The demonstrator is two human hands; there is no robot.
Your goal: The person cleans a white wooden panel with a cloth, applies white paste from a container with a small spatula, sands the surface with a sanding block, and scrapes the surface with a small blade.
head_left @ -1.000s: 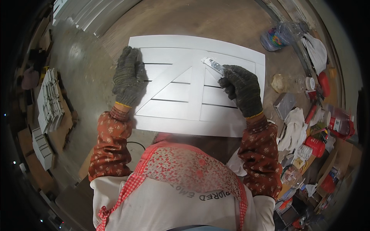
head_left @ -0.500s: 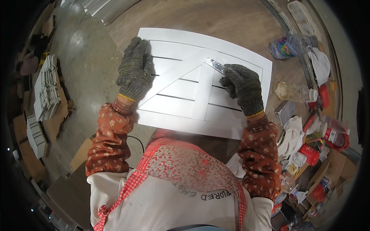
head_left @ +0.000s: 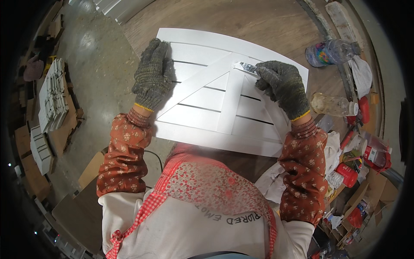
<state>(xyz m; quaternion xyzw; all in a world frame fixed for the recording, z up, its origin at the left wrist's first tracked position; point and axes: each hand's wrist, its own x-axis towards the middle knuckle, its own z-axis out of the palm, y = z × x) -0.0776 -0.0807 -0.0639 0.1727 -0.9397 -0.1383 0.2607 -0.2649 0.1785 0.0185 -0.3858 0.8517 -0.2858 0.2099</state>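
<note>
Stacks of white slatted pieces (head_left: 51,97) lie on the concrete floor at far left, beside cardboard boxes. On the wooden workbench (head_left: 267,21), a white slatted panel (head_left: 202,108) with a diagonal brace and an upright brace lies flat in front of a person in a checked apron and floral sleeve covers. The left hand (head_left: 152,75), in a grey knit glove, rests palm down on the panel's left edge, fingers spread flat and gripping nothing. The right hand (head_left: 282,86), gloved the same way, is curled around a small metal blade tool (head_left: 245,67), whose tip touches the panel where the two braces meet near the top edge. To the right of the panel, a plastic bottle with a colourful label (head_left: 330,52) lies on the bench, with a clear bottle (head_left: 332,104) nearer the wrist. White rags (head_left: 361,75), red cans and loose clutter fill the far right edge.
</note>
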